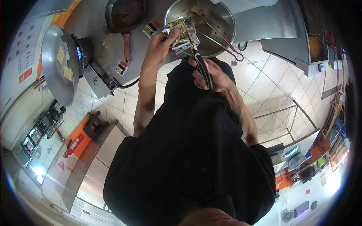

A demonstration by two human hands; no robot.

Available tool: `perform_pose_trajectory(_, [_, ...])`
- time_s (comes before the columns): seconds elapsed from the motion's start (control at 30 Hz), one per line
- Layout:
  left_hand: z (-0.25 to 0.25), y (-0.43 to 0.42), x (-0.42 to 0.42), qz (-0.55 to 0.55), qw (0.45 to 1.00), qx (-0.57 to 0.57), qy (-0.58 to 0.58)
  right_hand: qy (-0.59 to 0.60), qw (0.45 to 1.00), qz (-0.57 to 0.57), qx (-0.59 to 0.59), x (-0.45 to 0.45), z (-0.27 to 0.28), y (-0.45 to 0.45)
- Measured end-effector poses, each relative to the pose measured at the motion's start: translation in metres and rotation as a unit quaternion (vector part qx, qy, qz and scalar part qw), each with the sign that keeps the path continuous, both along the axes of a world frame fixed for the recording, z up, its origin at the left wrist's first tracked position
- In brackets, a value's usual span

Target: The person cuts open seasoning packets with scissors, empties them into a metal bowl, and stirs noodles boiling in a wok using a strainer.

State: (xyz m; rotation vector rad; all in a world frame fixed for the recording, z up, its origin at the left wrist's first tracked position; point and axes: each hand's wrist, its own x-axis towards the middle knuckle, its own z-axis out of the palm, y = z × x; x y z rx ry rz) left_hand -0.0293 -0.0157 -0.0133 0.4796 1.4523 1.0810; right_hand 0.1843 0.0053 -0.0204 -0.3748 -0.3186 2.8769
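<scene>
A tiled kitchen floor (269, 77) runs beneath a metal surface (88, 22) that carries cookware. At its left end sits a stove (87, 49) with a wide wok (51, 83), in which pale yellow blocks (60, 55), noodle-like, lie. A ridged grill pan (125, 15) rests toward the far edge, its reddish handle pointing at the near edge. By the near edge, toward the right, is a steel bowl (230, 24) with dark specks inside; red-handled tongs (228, 40) lean across its rim.

The silver packets (184, 38) are held up over the bowl's left side. The left hand (160, 47) has its fingers pinched on them, thumb on top. The right hand (215, 75) has its fingers wrapped around black-handled scissors (202, 67), whose blades reach the packets; whether the blades are parted I cannot tell.

Cutting seems to be under way, though no finished cut can be made out. Two small sachets, one beside the left hand (151, 28), one near the pan handle's end (121, 68), lie apart and look not yet dealt with.
</scene>
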Motion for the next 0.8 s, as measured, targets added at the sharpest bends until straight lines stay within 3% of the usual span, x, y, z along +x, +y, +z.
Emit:
perform_pose_trajectory(0.1, [0.003,0.005,0.003,0.027,0.998,0.013,0.048,-0.009,1.000,-0.004,-0.006,-0.002,0.002,-0.003])
perform_pose_trajectory(0.17, [-0.007,0.004,0.000,-0.017,0.994,0.009,0.108,0.001,1.000,-0.005,-0.002,-0.003,0.002,-0.002])
perform_pose_trajectory(0.43, [-0.006,0.009,0.004,-0.017,0.996,0.006,0.082,0.009,1.000,-0.010,0.002,-0.005,0.004,-0.002])
perform_pose_trajectory(0.5, [-0.017,0.011,0.003,-0.028,0.996,0.004,0.085,0.034,0.996,-0.025,-0.084,-0.007,-0.002,0.000])
perform_pose_trajectory(0.7, [-0.022,0.016,-0.001,-0.034,0.998,0.021,0.051,-0.070,0.998,-0.004,0.003,-0.009,0.005,0.009])
perform_pose_trajectory(0.8, [-0.034,0.016,-0.003,-0.055,0.996,0.011,0.067,-0.010,1.000,-0.011,-0.026,-0.009,-0.006,0.006])
